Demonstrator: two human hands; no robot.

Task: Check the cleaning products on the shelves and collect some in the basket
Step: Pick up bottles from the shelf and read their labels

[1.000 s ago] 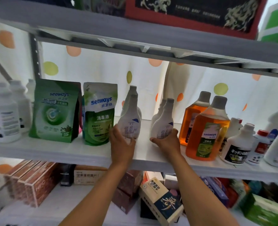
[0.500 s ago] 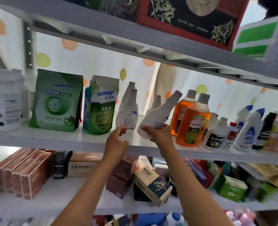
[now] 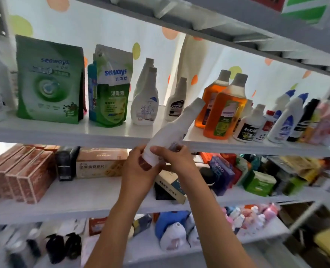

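I hold a white cleaner bottle (image 3: 171, 130) tilted, neck up to the right, in front of the shelf edge (image 3: 63, 135). My left hand (image 3: 139, 169) grips its base and my right hand (image 3: 176, 160) curls round its lower body. On the shelf behind stand two more white bottles (image 3: 145, 105), another white bottle with a dark label (image 3: 176, 101), two green pouches (image 3: 50, 82) and two orange bottles (image 3: 224, 111). No basket is in view.
Small white and dark bottles (image 3: 288, 120) crowd the right of the same shelf. Brown boxes (image 3: 19, 175) and mixed cartons (image 3: 257, 182) fill the shelf below. Lower still stand blue, white and pink bottles (image 3: 171, 231). A metal shelf (image 3: 237, 20) hangs overhead.
The right hand lifted the white bottle off the shelf and brought it down and forward, tilted. The left hand left the other bottle and took hold of this one's base.
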